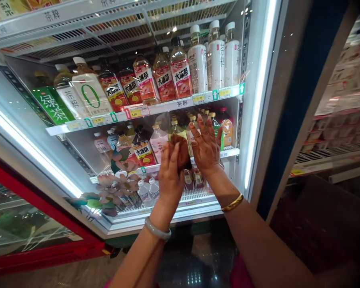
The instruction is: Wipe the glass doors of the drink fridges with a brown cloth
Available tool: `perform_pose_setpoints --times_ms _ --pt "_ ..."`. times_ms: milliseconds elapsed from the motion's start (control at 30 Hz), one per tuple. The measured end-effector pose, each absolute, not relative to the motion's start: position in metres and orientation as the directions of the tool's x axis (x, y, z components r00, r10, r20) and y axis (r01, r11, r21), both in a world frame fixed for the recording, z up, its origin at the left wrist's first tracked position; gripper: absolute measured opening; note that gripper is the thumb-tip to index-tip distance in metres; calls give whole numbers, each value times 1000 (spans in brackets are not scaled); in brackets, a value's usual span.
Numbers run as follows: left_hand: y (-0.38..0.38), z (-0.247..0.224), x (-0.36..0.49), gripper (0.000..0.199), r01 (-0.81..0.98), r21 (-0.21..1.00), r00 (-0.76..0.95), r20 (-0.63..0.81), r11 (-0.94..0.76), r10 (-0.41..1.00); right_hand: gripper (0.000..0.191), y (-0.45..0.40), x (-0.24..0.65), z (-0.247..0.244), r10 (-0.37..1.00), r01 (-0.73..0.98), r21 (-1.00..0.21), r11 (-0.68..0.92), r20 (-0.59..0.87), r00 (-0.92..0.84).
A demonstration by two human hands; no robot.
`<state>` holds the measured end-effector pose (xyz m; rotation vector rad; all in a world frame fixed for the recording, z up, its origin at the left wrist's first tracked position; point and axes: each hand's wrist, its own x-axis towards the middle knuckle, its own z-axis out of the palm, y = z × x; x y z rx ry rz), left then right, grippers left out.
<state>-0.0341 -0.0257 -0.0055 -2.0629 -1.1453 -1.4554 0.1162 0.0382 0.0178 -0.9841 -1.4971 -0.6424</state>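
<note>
My left hand [171, 172], with a grey bangle on its wrist, holds a brown cloth [181, 150] up in front of a lit drinks fridge. Its fingers lie together along the cloth, which looks pressed to the glass door [156, 116]. Beside it, my right hand [206, 150] is spread flat, fingers pointing up, and seems to rest on the same glass. A gold bangle circles that wrist. Past the hands stand bottles with pale pink labels [158, 142] on a middle shelf; my fingers and the cloth hide some of them.
Tea bottles [180, 72] fill the shelf above, with price tags [134, 114] along its edge. Flower decals [123, 182] mark the glass at lower left. A red-framed cooler [87, 248] adjoins on the left. Further stocked shelves [327, 120] stand right, past a dark panel [291, 100].
</note>
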Motion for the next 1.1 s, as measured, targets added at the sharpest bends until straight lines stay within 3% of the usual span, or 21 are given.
perform_pose_setpoints --times_ms 167,300,733,900,967,1100 --pt "-22 9 -56 96 805 241 -68 945 -542 319 56 40 113 19 177 819 -167 549 981 81" --pt "-21 4 -51 95 808 190 17 939 -558 345 60 42 113 19 175 787 -237 569 971 166" --pt "-20 -27 -9 99 765 89 219 895 -638 388 57 48 117 14 186 819 -184 544 978 96" --pt "-24 17 -38 93 794 281 -103 936 -538 337 57 46 119 14 197 820 -176 545 977 79" --pt "-23 23 -41 94 797 307 -152 935 -520 319 57 45 118 15 166 827 -154 541 983 75" --pt "-22 -1 -19 95 777 207 55 918 -595 392 56 45 119 15 195 850 -161 502 978 70"
